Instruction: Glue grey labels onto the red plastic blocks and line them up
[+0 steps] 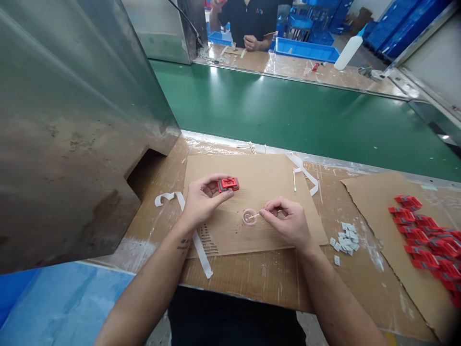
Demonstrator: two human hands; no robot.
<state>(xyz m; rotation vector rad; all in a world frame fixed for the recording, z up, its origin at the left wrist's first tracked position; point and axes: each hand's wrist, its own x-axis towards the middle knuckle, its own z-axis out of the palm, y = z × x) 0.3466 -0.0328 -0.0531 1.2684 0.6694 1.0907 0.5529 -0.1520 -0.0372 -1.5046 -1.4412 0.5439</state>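
Between the thumb and fingers of my left hand (203, 198) is a red and grey plastic part (229, 184), its recessed side facing up. My right hand (286, 218) pinches a thin cotton swab (256, 215). The far end of the swab dips into a small clear cup (248, 216) standing on a cardboard sheet (252, 168). What the cup contains is too small to make out. Another cotton swab (294, 180) lies on the sheet, beyond my right hand.
Small grey square pieces (346, 239) lie in a pile at right. Several red parts (427, 230) sit on another cardboard sheet (374, 192). A metal housing (82, 120) stands left. Beyond runs a green conveyor belt (288, 103), with a person (248, 24) across it.
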